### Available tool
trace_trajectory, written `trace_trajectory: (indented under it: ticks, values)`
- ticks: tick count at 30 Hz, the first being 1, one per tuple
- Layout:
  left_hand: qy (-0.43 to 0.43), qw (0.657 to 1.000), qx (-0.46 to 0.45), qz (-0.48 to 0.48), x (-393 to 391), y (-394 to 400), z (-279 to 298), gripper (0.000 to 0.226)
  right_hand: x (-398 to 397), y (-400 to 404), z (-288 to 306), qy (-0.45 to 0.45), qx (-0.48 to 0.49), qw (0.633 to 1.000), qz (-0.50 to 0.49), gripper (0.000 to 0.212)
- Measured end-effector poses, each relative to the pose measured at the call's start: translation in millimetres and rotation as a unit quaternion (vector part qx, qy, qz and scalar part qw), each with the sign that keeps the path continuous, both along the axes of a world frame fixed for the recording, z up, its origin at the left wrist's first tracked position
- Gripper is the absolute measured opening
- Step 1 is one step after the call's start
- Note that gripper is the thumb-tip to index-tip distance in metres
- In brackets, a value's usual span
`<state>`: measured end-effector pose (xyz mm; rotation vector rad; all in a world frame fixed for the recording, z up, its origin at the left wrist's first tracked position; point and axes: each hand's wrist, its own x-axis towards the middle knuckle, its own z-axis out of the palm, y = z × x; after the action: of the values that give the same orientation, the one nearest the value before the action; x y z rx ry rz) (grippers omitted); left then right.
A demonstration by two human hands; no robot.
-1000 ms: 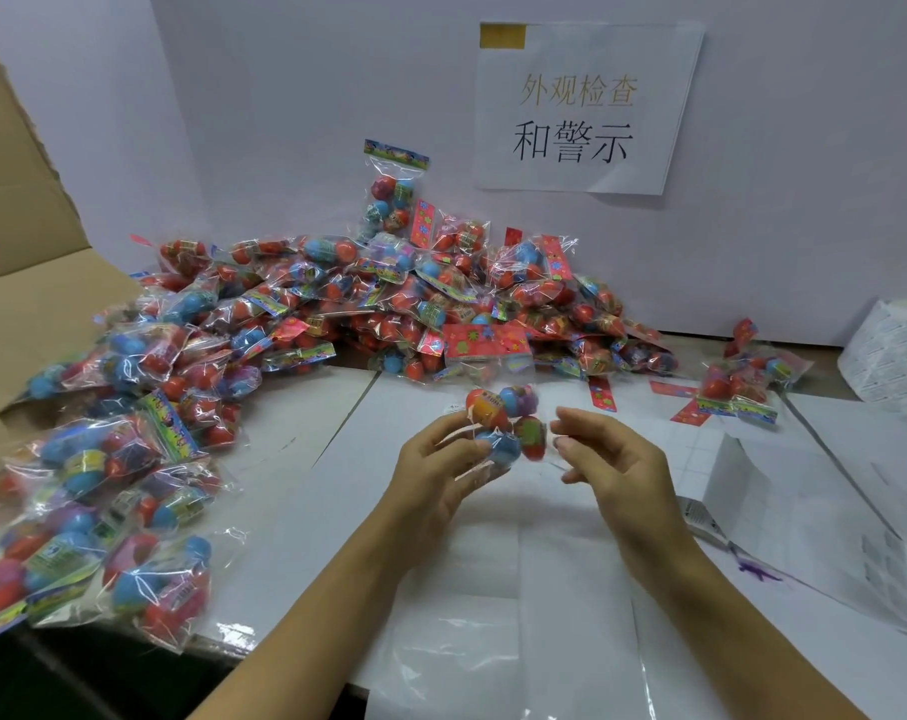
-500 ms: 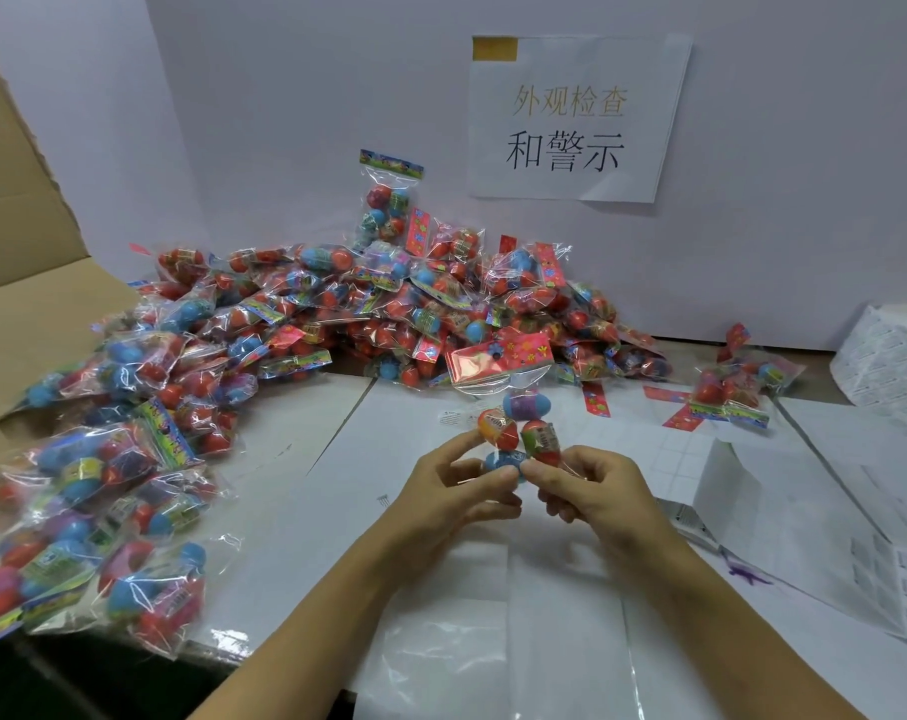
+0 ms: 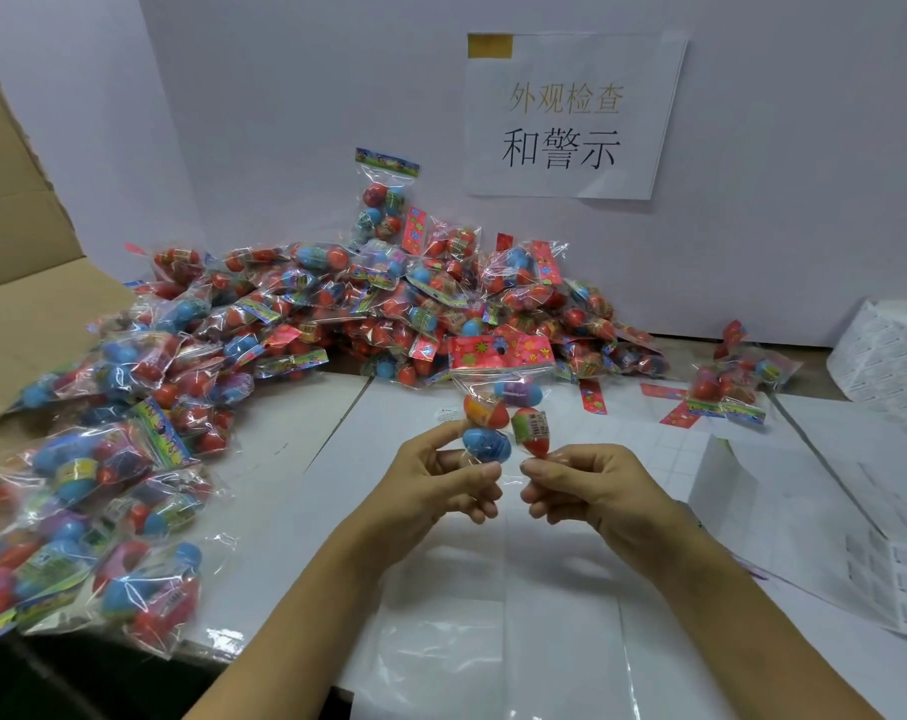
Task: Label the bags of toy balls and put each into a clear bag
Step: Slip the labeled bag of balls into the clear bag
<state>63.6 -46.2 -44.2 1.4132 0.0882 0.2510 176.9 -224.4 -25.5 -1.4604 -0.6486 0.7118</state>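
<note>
You've raised the crinkly clear packet of red and blue toy balls (image 3: 503,407); left hand (image 3: 436,485) and right hand (image 3: 591,485) pinch its bottom, ready for bagging

- A white table (image 3: 295,459) carries everything, backed by a white board.
- A big heap of toy-ball bags (image 3: 399,309) runs along the far edge and spills down the left edge towards the near left corner.
- A small cluster of bags (image 3: 727,381) lies apart near the far right.
- A roll of labels (image 3: 888,350) sits at the far right corner.
- White label sheets (image 3: 830,511) are spread along the right edge.
- Clear bags (image 3: 493,641) lie flat at the near edge.
- Cardboard (image 3: 25,314) lies at the far left corner.
</note>
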Motion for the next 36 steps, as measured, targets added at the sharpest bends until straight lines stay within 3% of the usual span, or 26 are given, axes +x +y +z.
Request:
trace_trajectory:
  ticks: [8, 17, 20, 25, 30, 36]
  values:
    - [0.01, 0.998, -0.037, -0.051, -6, 13, 4, 0.033, 10, -13, 12, 0.036, -0.017, 0.995, 0.089, 0.035]
    - [0.039, 0.99, -0.083, -0.109, -9, 21, 2, 0.051, 11, -11, 12, -0.006, -0.041, 0.998, -0.048, 0.027]
    - [0.031, 0.989, -0.072, -0.124, -9, 19, 0, 0.049, 14, -9, 7, -0.064, -0.048, 0.988, -0.129, 0.024]
    - [0.016, 0.994, -0.05, -0.099, -6, 14, -4, 0.049, 6, -2, -11, -0.237, -0.048, 0.939, -0.245, 0.042]
    - [0.012, 0.995, -0.024, -0.096, -4, 10, -2, 0.055, -9, 7, -20, -0.31, -0.024, 0.93, -0.195, 0.012]
    - [-0.001, 0.994, 0.015, -0.112, -4, 5, -2, 0.074, -23, 15, -23, -0.254, -0.042, 0.962, -0.087, 0.038]
